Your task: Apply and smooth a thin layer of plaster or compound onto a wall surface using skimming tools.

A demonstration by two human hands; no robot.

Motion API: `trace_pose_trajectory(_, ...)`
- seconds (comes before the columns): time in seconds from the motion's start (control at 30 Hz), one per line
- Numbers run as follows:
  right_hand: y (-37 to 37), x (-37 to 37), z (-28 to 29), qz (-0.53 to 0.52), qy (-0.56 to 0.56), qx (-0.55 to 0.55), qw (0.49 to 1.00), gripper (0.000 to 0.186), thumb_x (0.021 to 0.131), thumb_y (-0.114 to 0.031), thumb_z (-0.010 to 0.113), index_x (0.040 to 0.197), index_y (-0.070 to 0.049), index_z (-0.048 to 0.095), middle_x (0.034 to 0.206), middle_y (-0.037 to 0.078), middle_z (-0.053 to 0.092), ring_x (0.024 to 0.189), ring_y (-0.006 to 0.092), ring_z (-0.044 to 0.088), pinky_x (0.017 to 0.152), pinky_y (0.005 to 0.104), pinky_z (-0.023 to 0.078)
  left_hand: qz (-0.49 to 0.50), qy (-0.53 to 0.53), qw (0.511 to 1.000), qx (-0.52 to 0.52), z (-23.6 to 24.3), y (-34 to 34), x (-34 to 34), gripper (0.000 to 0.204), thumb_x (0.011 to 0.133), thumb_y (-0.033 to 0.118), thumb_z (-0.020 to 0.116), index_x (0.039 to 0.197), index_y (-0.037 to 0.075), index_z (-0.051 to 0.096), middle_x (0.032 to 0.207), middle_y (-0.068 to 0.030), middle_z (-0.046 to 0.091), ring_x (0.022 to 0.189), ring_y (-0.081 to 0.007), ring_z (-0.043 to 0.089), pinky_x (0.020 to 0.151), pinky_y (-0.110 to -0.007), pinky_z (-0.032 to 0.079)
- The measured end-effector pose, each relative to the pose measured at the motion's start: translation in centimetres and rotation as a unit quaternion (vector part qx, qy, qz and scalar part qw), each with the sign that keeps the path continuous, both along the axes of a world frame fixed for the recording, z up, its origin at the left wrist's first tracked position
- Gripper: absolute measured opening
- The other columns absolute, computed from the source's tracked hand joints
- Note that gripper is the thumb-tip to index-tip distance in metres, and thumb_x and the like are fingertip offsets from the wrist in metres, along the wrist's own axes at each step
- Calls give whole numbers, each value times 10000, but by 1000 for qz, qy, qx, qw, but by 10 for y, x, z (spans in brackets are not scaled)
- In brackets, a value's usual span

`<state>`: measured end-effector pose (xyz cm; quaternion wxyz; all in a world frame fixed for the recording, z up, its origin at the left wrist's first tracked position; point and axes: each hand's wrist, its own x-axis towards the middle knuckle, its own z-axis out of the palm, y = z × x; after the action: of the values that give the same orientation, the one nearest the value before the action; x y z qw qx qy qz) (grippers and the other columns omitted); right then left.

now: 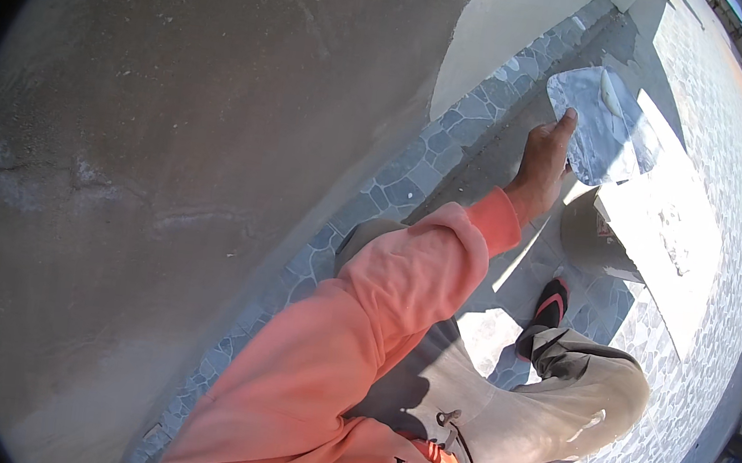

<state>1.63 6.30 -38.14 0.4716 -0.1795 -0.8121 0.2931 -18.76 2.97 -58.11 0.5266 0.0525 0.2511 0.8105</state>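
- Rough, matt grey plaster on the wall (168,163), ridged and streaked with trowel marks.
- Thin sheet-metal blade on the trowel (598,129), dull sheen, smeared with pale mortar, gripped by the hand (543,164).
- Soft matt fleece on the sleeve (403,272), orange.
- Glossy cobble-patterned tiles on the floor (709,160).
- Dusty plastic on the bucket (585,238).

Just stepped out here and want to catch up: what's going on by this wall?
A person in an orange sweatshirt stands beside a grey plastered wall on a blue patterned paved floor. One hand, seemingly the left, holds a flat metal trowel smeared with a little plaster, away from the wall. A bucket stands on the floor just below the trowel. The other hand is not in view.
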Motion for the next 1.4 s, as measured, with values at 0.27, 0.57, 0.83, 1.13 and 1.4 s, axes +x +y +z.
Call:
trace_pose_trajectory(0.27, -21, 56, 67, -118, 93, 82, 985, 372, 1000, -213, 398, 1260, 37, 486, 1185, 167, 583, 1058, 236, 598, 939, 419, 487, -12, -87, 984, 156, 16, -9, -5, 354, 945, 276, 549, 1169, 2, 534, 1123, -63, 599, 1043, -174, 579, 899, -322, 459)
trace_pose_trajectory(0.57, -1, 21, -53, -45, -164, -338, 926, 331, 946, -92, 510, 1221, 88, 473, 1028, 156, 602, 870, 156, 604, 678, 251, 535, -48, -87, 961, 258, 50, -37, 6, 425, 955, 218, 501, 1344, 69, 416, 1339, -64, 500, 1230, -234, 470, 1075, -405, 322)
trace_pose_trajectory(0.83, -7, -28, -59, 11, -265, -309, 913, 306, 866, -182, 662, 1039, 54, 576, 786, 67, 623, 705, 116, 591, 659, 254, 492, -127, -100, 961, 225, 65, -41, 19, 454, 955, 277, 506, 1336, 45, 425, 1332, -92, 506, 1243, -249, 463, 1078, -411, 313)
trace_pose_trajectory(1.13, 5, -22, -85, 25, -25, -371, 928, 228, 909, -197, 609, 923, 29, 631, 804, 88, 666, 722, 136, 633, 660, 273, 516, -166, -80, 964, 191, 62, -44, 28, 554, 969, 353, 468, 1386, 11, 341, 1413, -121, 415, 1296, -255, 405, 1100, -412, 279)
trace_pose_trajectory(1.4, 22, -8, -58, -15, 185, -420, 888, 264, 852, -139, 594, 1034, 47, 550, 894, 98, 616, 815, 192, 641, 738, 340, 562, -83, -46, 972, 216, 61, -51, 7, 507, 971, 267, 486, 1393, 32, 330, 1394, -107, 428, 1286, -264, 406, 1097, -434, 282)
